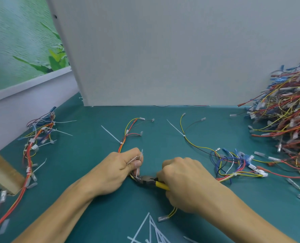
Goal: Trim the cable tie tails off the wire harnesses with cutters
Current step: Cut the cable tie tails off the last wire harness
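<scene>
Yellow-handled cutters point left from the right fingers, jaws at a white tie tail on the harness below the left fingers.

Everything's laid out on a teal table. A red-and-yellow harness bundle is strung down the left side, next to a brown box. A middle harness and a right harness are spread further back. A tangled pile is heaped far right. Cut tie tails are scattered near. A white panel is stood along the far side.
</scene>
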{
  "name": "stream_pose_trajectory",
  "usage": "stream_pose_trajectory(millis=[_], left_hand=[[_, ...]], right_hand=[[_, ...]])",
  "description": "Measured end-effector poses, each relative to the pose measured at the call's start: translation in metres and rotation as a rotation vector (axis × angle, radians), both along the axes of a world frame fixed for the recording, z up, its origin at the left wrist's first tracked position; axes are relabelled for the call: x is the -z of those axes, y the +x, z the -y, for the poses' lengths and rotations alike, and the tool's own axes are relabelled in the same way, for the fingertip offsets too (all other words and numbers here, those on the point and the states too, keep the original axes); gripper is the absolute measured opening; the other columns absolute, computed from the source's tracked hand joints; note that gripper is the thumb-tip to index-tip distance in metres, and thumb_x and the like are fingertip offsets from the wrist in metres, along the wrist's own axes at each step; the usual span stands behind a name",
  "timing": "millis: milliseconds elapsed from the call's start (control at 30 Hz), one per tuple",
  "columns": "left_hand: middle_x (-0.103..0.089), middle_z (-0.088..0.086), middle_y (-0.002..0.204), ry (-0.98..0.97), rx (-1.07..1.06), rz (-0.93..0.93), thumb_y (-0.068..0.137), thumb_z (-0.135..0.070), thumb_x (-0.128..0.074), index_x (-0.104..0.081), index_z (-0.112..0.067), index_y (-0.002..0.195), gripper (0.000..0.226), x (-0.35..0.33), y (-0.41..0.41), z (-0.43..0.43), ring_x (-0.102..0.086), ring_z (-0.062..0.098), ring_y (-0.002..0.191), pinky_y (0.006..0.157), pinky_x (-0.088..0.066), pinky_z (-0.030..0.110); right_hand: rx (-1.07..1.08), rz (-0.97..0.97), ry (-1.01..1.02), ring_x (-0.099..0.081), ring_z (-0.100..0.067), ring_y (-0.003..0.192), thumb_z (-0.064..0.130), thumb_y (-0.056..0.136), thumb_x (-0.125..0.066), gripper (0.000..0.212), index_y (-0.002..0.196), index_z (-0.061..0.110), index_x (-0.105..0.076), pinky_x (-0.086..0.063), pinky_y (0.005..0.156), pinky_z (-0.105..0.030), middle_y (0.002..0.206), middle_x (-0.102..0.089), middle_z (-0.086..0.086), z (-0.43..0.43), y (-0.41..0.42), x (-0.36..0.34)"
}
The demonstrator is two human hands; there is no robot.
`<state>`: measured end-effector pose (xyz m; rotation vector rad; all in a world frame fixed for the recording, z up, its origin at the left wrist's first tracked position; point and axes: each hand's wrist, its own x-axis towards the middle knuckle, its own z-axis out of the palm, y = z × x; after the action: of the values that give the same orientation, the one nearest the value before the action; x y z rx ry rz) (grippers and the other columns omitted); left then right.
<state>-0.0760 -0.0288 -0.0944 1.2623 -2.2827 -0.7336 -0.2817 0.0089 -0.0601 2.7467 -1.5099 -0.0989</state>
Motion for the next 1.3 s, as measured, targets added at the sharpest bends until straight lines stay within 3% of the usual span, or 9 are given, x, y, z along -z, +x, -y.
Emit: stream_pose_trajectory(millis=[100,233,467,600,700,867,1067,1200,1300], left_hand=[[-0.065,-0.01,0.073,0.005,0.005,-0.067,0.102,-0.018,-0.041,-0.044,-0.029,0.079,0.026,-0.002,-0.001,-0.002,-0.049,0.003,0.056,0.058,-0.036,0.011],[-0.062,-0.007,0.065,0.039,-0.048,-0.255,0.103,-0.009,-0.038,-0.048,-0.013,0.086,0.02,0.0,0.002,-0.003,-0.039,0.012,0.05,0.053,-0.036,0.021],[-0.036,-0.002,0.054,0.24,-0.485,-1.121,0.098,0.002,-0.032,-0.047,-0.018,0.087,0.027,-0.017,0.021,0.009,-0.033,0.01,0.042,0.039,-0.031,0.02],[-0.039,0.004,0.058,0.325,-0.802,-1.244,0.086,0.008,-0.026,-0.039,-0.018,0.077,0.031,-0.016,0.042,0.017,-0.043,0.019,0.049,0.041,-0.037,0.023],[-0.03,0.002,0.056,0.381,-0.918,-1.286,0.079,0.008,-0.024,-0.037,-0.018,0.074,0.03,-0.015,0.056,0.02,-0.032,0.013,0.038,0.035,-0.028,0.016],[-0.023,-0.006,0.046,0.237,-0.789,-1.02,0.097,-0.006,-0.046,-0.054,-0.016,0.09,0.014,-0.023,0.076,0.019,-0.017,0.005,0.032,0.034,-0.016,0.01],[-0.039,-0.01,0.044,0.067,-0.288,0.178,0.078,-0.02,-0.078,-0.07,-0.042,0.092,0.028,-0.031,0.074,0.004,-0.034,0.005,0.043,0.045,-0.025,0.014],[-0.058,-0.035,0.058,0.074,-0.253,0.273,0.079,-0.019,-0.077,-0.068,-0.042,0.101,0.034,-0.025,0.068,0.004,-0.052,-0.013,0.058,0.059,-0.036,0.004],[-0.072,-0.024,0.079,0.124,-0.255,0.19,0.077,-0.016,-0.079,-0.074,-0.034,0.099,0.028,-0.02,0.066,0.003,-0.061,-0.015,0.081,0.072,-0.042,0.004]], right_hand=[[-0.007,-0.015,0.015,-0.04,-0.032,0.073,0.015,0.082,-0.056,0.014,0.096,0.014,-0.061,-0.019,0.048,-0.026,0.088,-0.044,-0.002,0.0,0.002,0.0],[0.01,-0.007,0.061,-0.039,-0.032,0.074,0.016,0.086,-0.052,0.004,0.091,0.016,-0.051,-0.029,0.055,-0.03,0.089,-0.041,-0.004,-0.002,0.002,-0.001],[-0.061,-0.066,-0.038,-0.041,-0.033,0.073,0.007,0.083,-0.056,0.024,0.089,0.018,-0.036,-0.014,0.047,-0.03,0.084,-0.038,-0.002,-0.002,-0.003,0.006],[-0.31,-0.06,-0.19,-0.055,-0.025,0.075,0.014,0.074,-0.068,0.025,0.085,0.022,-0.047,-0.025,0.051,-0.029,0.083,-0.053,0.003,0.006,-0.014,0.009],[-0.376,-0.085,-0.22,-0.056,-0.017,0.065,0.026,0.073,-0.067,0.012,0.079,0.027,-0.057,-0.039,0.053,-0.029,0.075,-0.057,0.009,0.016,-0.03,0.005],[-0.297,-0.137,-0.085,-0.051,-0.023,0.098,0.022,0.091,-0.051,0.022,0.111,0.03,-0.053,-0.038,0.079,-0.034,0.108,-0.05,0.005,0.034,-0.062,-0.001],[-0.08,-0.042,0.064,-0.055,-0.018,0.099,0.047,0.087,-0.058,0.035,0.121,0.04,-0.052,-0.044,0.079,-0.031,0.115,-0.041,0.015,0.031,-0.072,-0.023],[-0.003,0.108,0.036,-0.054,-0.013,0.105,0.049,0.087,-0.055,0.035,0.12,0.037,-0.053,-0.047,0.085,-0.034,0.11,-0.046,0.015,0.02,-0.065,-0.016],[0.022,0.1,0.095,-0.054,-0.016,0.104,0.046,0.085,-0.056,0.031,0.113,0.034,-0.053,-0.047,0.084,-0.034,0.109,-0.045,0.014,0.012,-0.057,0.0]])
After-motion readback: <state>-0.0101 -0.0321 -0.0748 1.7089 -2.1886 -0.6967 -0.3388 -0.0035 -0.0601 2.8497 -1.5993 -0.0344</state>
